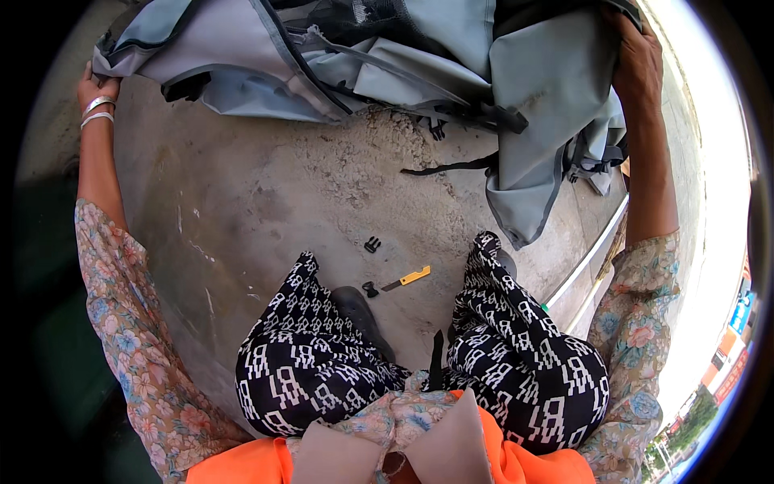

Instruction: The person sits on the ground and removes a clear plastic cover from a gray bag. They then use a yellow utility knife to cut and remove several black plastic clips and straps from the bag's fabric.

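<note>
1. Both arms are spread wide and each grips a far edge of the big grey-blue fabric cover [451, 73], which lies bunched across the concrete floor [266, 202] ahead of the knees.
2. The left hand [95, 90], two silver bangles [97, 111] at the wrist, is closed on the cover's left corner, fingers curled over the hem.
3. The right hand [637, 60] is clamped on the cover's right edge, up at the top right, with folds of cloth hanging down below it.
4. So the cover sits between the two hands and touches both; its bulk is heaped toward the right, and black straps and buckles [492, 117] trail out of the folds.
5. My read: this is the spreading or straightening stage, the cloth held at two ends but not yet flat.
6. The next move looks to call for an even pull from both sides, keeping the straps from snagging under the folds and lifting the right-hand heap clear of the floor's gritty patch.
7. Well apart from either hand, close to the knees: a yellow-handled utility knife [408, 279] lies on the floor, with two small black plastic clips [372, 244] just beside it.
8. A dark shoe [355, 310] shows between the patterned trouser legs, near the knife.
</note>
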The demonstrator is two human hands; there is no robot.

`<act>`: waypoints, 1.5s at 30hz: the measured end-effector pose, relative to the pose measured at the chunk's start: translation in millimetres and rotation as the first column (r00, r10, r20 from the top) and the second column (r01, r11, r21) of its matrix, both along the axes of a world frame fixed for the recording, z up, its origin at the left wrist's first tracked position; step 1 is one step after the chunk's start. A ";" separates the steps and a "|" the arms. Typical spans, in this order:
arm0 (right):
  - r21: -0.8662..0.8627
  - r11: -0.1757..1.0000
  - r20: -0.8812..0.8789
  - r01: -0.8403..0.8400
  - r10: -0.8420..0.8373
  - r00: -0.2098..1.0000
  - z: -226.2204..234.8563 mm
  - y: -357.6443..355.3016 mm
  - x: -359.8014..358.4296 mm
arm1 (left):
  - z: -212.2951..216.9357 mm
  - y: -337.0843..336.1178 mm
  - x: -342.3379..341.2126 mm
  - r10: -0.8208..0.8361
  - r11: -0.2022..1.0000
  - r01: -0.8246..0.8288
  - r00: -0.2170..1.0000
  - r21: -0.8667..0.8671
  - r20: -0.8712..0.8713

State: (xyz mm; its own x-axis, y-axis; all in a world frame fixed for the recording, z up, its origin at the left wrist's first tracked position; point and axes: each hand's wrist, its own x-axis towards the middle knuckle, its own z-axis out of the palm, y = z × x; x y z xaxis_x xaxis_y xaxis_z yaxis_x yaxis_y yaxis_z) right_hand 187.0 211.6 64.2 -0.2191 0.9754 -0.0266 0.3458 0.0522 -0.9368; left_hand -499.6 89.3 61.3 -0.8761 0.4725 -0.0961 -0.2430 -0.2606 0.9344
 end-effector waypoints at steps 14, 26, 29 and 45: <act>0.717 0.638 0.582 -0.279 -0.329 0.744 -50.3 23.1 -69.7 | -123.1 -94.2 346.5 -0.456 0.579 0.491 -0.467 -0.651 -0.758; 0.152 0.846 0.797 -0.512 0.202 0.569 -106.8 -50.6 -14.1 | -127.4 29.3 304.6 -0.428 0.855 -0.252 -0.837 -0.453 -0.341; 0.372 0.841 0.764 -0.392 -0.037 0.645 -35.7 -14.0 -87.4 | -117.3 38.9 222.5 -0.636 0.769 -0.508 -0.674 -0.389 -0.376; 0.475 0.875 0.242 -0.095 -0.026 0.970 -126.7 -34.4 -53.4 | -99.8 -5.8 241.4 -0.908 0.312 -0.648 -0.418 -0.695 -0.018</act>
State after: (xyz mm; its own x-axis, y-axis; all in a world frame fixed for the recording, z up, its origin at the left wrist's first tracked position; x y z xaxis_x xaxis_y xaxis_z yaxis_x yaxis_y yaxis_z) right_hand 133.6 177.3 -62.5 -0.2996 0.8716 0.3879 0.5404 0.4901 -0.6839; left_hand -258.2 83.5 -38.4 -0.0007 0.9699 -0.2434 0.8656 -0.1213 -0.4859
